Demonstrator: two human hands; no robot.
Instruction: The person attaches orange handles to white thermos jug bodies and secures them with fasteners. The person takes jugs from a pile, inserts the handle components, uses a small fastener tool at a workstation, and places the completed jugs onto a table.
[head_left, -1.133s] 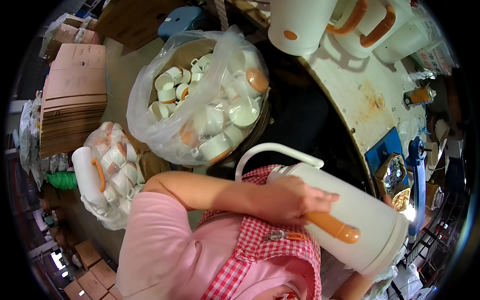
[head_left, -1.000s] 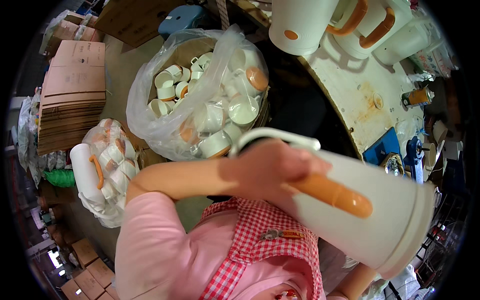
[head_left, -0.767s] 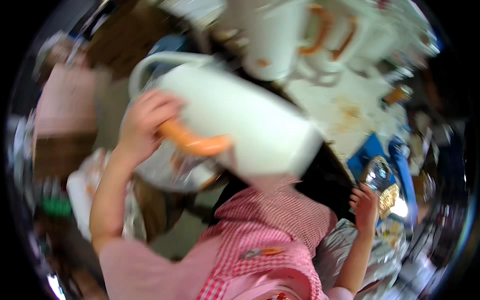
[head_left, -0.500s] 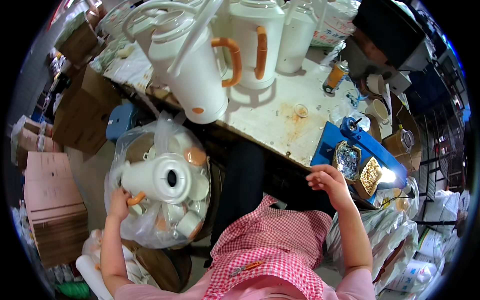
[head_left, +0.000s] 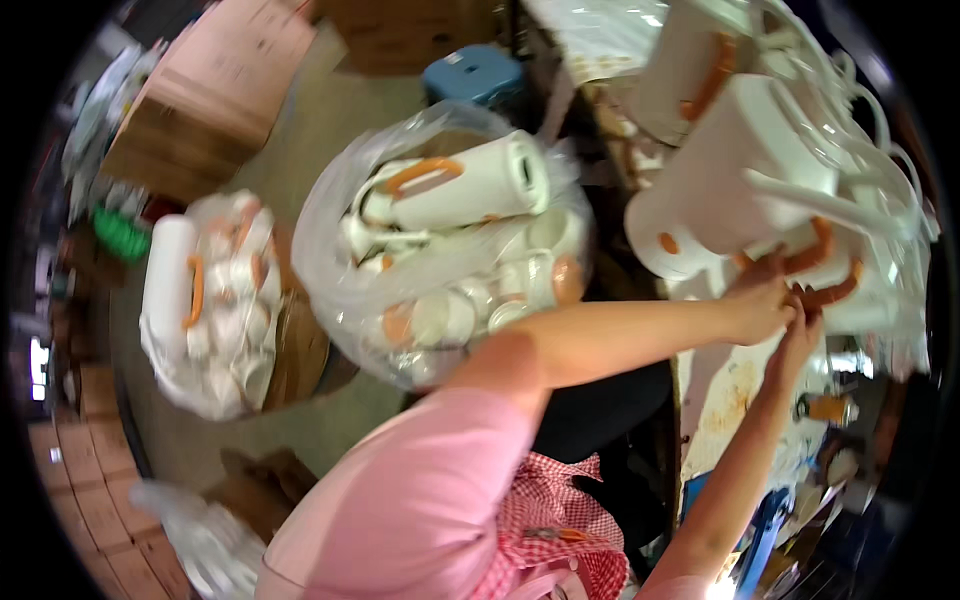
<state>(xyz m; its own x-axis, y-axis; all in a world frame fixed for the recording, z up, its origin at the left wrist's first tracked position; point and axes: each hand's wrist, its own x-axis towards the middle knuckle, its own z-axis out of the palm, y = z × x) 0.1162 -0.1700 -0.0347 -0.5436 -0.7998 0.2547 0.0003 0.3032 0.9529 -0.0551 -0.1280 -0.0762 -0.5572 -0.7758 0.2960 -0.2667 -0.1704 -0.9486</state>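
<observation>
At the table's edge on the right stands a white thermos jug [head_left: 705, 185] with an orange handle [head_left: 816, 248] and an orange oval near its base. My left hand [head_left: 758, 305] is closed around that handle. Right beside it, almost touching, my right hand [head_left: 795, 338] has its fingers curled at the lower end of another jug's orange handle [head_left: 838, 288]. Blur and overlap hide exactly what the right fingers hold. Another white jug [head_left: 470, 185] lies in a clear plastic bag [head_left: 325, 230], its orange handle facing up and neither hand on it.
White and orange parts fill the bag. A second bag of parts [head_left: 225, 300] sits farther left. Cardboard boxes [head_left: 205, 100] and a blue stool [head_left: 473, 75] stand behind. More jugs [head_left: 690, 65] crowd the table [head_left: 720, 400], with a spray can [head_left: 828, 408] on its right side.
My view has turned left. My left hand has let go of the jug in the bag and reached across to a jug on the table. My right hand has come up beside it.
</observation>
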